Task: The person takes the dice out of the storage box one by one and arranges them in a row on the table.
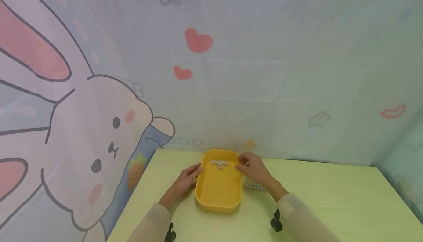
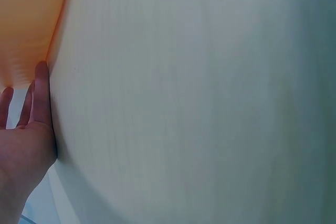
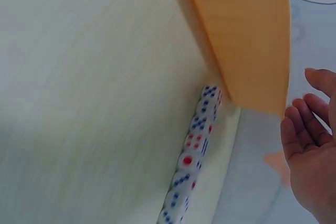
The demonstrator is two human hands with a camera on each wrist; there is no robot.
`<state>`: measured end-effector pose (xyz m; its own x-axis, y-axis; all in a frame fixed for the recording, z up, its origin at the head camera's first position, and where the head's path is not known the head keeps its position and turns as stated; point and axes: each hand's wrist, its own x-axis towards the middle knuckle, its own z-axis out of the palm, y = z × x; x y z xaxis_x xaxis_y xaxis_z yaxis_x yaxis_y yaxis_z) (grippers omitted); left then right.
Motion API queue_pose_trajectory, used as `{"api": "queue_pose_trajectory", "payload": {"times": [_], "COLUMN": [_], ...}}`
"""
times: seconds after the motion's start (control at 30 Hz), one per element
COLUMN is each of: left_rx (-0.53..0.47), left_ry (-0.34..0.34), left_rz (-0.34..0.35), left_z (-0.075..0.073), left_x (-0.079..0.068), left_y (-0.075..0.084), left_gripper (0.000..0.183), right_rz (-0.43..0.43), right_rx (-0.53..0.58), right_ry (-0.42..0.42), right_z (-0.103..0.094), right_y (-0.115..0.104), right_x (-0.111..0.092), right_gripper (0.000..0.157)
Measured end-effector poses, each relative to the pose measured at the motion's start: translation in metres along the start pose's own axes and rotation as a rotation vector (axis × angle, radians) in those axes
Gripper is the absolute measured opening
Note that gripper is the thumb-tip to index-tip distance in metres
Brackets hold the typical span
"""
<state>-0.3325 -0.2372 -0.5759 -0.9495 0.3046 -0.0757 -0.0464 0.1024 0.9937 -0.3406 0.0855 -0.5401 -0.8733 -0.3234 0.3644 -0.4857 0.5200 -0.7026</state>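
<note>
A yellow tray [image 1: 219,194] lies on the table, with several small white dice [image 1: 220,163] near its far end. My left hand [image 1: 183,180] rests against the tray's left side; in the left wrist view its straight fingers [image 2: 41,90] touch the outer wall. At the far right corner is my right hand [image 1: 253,168], its fingertips right at the rim. The right wrist view shows those fingers [image 3: 300,124] loosely bent, thumb apart, nothing between them. A row of white dice [image 3: 193,141] with red and blue dots lies beside the tray, partly under the right forearm in the head view.
The pale yellow-green table [image 1: 330,198] extends to the right of the tray. A cloth backdrop [image 1: 281,69] with a printed rabbit and hearts hangs right behind the table's far edge.
</note>
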Motion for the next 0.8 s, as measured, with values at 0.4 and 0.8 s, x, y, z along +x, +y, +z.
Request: {"api": "queue_pose_trajectory", "payload": {"times": [0.4,0.8], "left_rx": [0.003,-0.018], "left_ry": [-0.016,-0.011], "left_rz": [0.005,0.015], "left_z": [-0.002,-0.005], "left_x": [0.002,0.0], "left_y": [-0.006,-0.004], "left_gripper": [0.065,0.063], "right_rz": [-0.035,-0.075], "right_rx": [-0.027,-0.303], "right_ry": [-0.16,-0.176], "right_z": [0.038,0.059], "right_y": [-0.023,-0.023], "right_x": [0.036,0.052], "right_gripper": [0.031,0.02]}}
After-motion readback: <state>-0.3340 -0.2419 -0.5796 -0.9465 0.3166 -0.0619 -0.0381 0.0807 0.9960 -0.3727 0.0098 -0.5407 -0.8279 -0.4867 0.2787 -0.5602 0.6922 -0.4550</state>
